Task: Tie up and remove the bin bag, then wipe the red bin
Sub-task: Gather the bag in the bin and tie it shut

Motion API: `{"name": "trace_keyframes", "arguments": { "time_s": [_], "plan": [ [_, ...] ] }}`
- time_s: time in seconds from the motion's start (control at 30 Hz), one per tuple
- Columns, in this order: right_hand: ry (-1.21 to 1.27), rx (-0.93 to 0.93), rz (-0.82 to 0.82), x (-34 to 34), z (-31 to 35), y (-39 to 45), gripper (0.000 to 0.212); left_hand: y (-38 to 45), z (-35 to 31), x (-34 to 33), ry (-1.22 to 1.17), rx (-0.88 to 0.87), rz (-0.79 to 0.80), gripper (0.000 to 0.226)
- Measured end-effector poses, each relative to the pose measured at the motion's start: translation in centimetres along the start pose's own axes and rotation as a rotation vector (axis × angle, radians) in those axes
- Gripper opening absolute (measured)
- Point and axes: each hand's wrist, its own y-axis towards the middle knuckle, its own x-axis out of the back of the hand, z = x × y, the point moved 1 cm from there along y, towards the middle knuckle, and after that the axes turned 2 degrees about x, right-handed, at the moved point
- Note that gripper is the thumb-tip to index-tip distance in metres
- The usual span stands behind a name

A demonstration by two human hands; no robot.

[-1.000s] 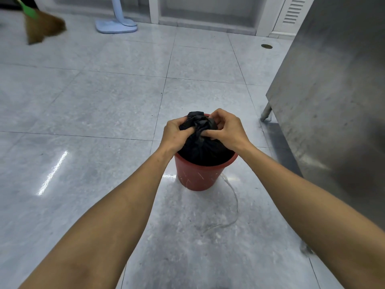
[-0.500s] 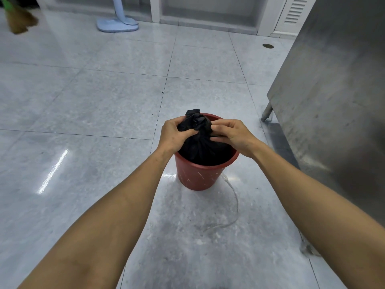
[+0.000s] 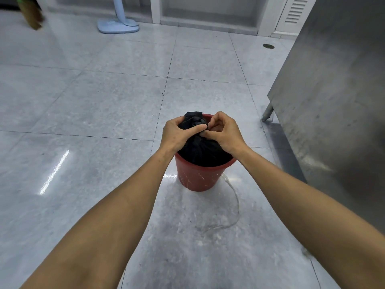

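Both my arms reach straight out and down, forearms bare, wrists close together. My left hand [image 3: 177, 135] is curled tight, thumb laid across the front. My right hand [image 3: 224, 133] pinches with bent fingers, knuckles raised, almost touching the left.

- The neck of the black bin bag [image 3: 203, 150] was covered by the left hand [image 3: 177, 135] and right hand [image 3: 226, 133], so any knot there could not be seen.
- The red bin [image 3: 196, 177] showed only its near wall; its far rim was mostly hidden.
- A broom [image 3: 31, 14], blurred, was cut off by the top edge.
- The pale blue stand [image 3: 118, 26], possibly a fan's, lost its upper part likewise.
- The steel cabinet [image 3: 333, 101] ran past the right edge.
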Motion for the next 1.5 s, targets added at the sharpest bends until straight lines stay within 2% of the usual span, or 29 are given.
{"name": "trace_keyframes", "arguments": {
  "time_s": [0.27,0.43,0.53,0.67,0.73,0.8,0.9,1.0,1.13,1.3,1.5],
  "plan": [
    [0.094,-0.033,0.065,1.0,-0.4,-0.5,0.035,0.1,0.4,0.4,0.037,-0.038,0.009,0.031],
    [0.201,-0.037,0.099,2.5,-0.5,-0.8,0.021,0.2,0.3,-0.2,0.072,-0.093,0.027,0.034],
    [0.256,-0.07,-0.108,4.2,-1.2,-0.7,0.009,0.3,0.1,-0.4,0.104,-0.123,0.042,0.035],
    [0.231,-0.17,-0.531,7.2,-4.6,-1.5,0.022,0.5,-0.1,-0.3,0.188,-0.157,0.081,0.032],
    [0.101,-0.31,-0.597,7.5,-7.6,-2.4,0.023,0.5,-0.2,-0.2,0.23,-0.169,0.118,0.032],
    [-0.099,-0.49,-0.489,7.3,-11.2,-3.4,0.02,0.6,-0.3,-0.3,0.263,-0.19,0.152,0.035],
    [-0.34,-0.738,-0.209,6.9,-15.8,-5.4,0.016,0.6,-0.4,-0.6,0.279,-0.211,0.192,0.038],
    [-0.531,-0.874,-0.06,6.2,-18.8,-7.0,0.017,0.9,-0.3,-0.6,0.278,-0.208,0.229,0.036],
    [-0.669,-0.927,0.062,4.6,-20.8,-8.0,0.022,1.5,-0.1,-0.5,0.27,-0.229,0.223,0.035],
    [-0.74,-0.966,0.16,3.0,-22.3,-9.5,0.042,1.6,0.4,-1.1,0.306,-0.241,0.265,0.029],
    [-0.712,-0.985,0.167,2.1,-23.1,-10.0,0.031,1.8,0.8,-1.1,0.347,-0.203,0.294,0.037]
  ]
}}
